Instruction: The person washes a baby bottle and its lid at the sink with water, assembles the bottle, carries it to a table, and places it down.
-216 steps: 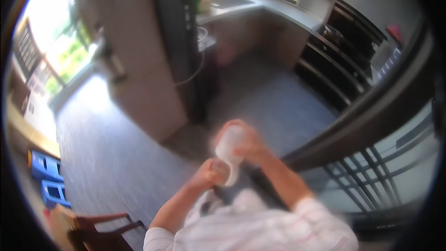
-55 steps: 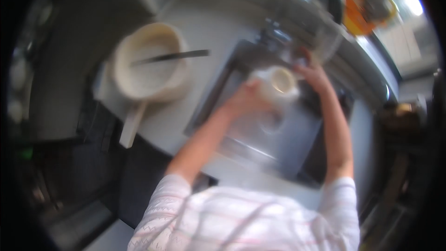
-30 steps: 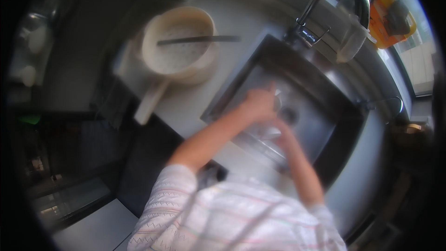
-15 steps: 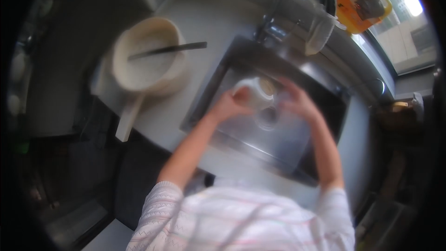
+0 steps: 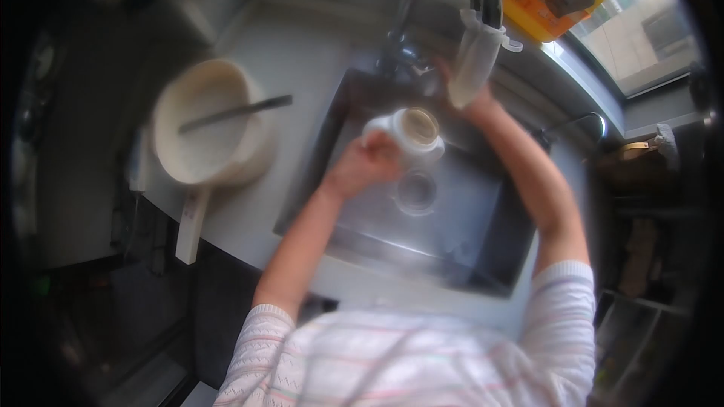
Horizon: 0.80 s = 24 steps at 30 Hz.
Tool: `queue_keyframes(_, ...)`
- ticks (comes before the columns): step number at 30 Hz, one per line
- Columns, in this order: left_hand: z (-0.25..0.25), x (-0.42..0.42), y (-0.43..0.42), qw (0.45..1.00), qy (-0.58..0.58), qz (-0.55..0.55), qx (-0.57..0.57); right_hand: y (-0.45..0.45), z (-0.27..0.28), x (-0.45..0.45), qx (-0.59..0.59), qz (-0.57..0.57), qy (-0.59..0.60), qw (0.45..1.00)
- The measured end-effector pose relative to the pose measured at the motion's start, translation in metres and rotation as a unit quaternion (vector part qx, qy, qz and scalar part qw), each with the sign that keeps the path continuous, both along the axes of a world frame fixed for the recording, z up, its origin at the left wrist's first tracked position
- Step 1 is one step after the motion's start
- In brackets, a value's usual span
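Observation:
My left hand (image 5: 366, 166) is wrapped round a white jar (image 5: 413, 134), its round mouth tilted up, above the metal sink (image 5: 452, 234). Below the jar, the round drain (image 5: 416, 191) shows in the sink floor. My right hand (image 5: 475, 102) reaches to the back of the sink beside the faucet base (image 5: 400, 53); a translucent sleeve hanging from the spout (image 5: 475, 60) partly covers it, and what its fingers touch is hidden.
On the counter (image 5: 294, 45) at the left is a cream long-handled pot (image 5: 200, 117) with a dark utensil (image 5: 237, 112) across it. A yellow-orange container (image 5: 535, 0) stands by the window (image 5: 641, 38) at the back right.
My right hand has moved away from the jar, up toward the faucet. My left hand keeps the jar, whose mouth is turned more toward the camera. The view has shifted.

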<state>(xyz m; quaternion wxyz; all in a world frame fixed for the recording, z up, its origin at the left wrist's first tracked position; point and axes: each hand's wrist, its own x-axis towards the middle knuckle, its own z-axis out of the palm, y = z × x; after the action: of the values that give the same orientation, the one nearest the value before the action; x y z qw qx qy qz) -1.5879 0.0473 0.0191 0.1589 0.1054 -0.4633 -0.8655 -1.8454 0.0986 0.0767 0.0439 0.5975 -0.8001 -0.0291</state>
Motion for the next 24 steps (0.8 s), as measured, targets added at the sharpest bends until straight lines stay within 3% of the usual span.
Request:
queue_keyframes(3,-0.007,-0.006,-0.002,1.000,0.023,-0.009,0.005,0.009,0.013,0.023,-0.006,-0.040,-0.063,0.997)
queue_keyframes(7,-0.002,-0.012,-0.001,0.999,0.029,-0.019,0.031,0.036,-0.014,0.024,-0.047,-0.092,-0.220,0.970)
queue_keyframes(9,0.011,-0.012,0.003,1.000,0.008,0.006,0.025,0.067,-0.037,0.028,-0.084,-0.090,-0.314,0.941)
queue_keyframes(13,-0.001,-0.014,0.001,0.998,-0.002,0.006,0.059,0.136,-0.083,0.053,-0.103,-0.193,-0.444,0.869)
queue_keyframes(14,0.000,-0.008,0.002,0.999,-0.022,0.015,0.036,0.152,-0.085,0.068,-0.086,-0.239,-0.514,0.820)
queue_keyframes(18,-0.008,-0.005,-0.002,0.994,-0.020,0.011,-0.108,0.201,-0.120,0.087,-0.102,-0.315,-0.533,0.779)
queue_keyframes(21,-0.012,-0.004,-0.001,0.997,-0.068,0.017,-0.030,0.219,-0.140,0.082,-0.115,-0.325,-0.538,0.769)
queue_keyframes(23,-0.018,-0.004,0.002,0.997,-0.047,0.032,-0.055,0.223,-0.119,0.087,-0.075,-0.375,-0.577,0.722)
queue_keyframes(24,-0.020,-0.003,0.002,0.996,-0.036,0.039,-0.068,0.222,-0.118,0.089,-0.082,-0.369,-0.570,0.730)
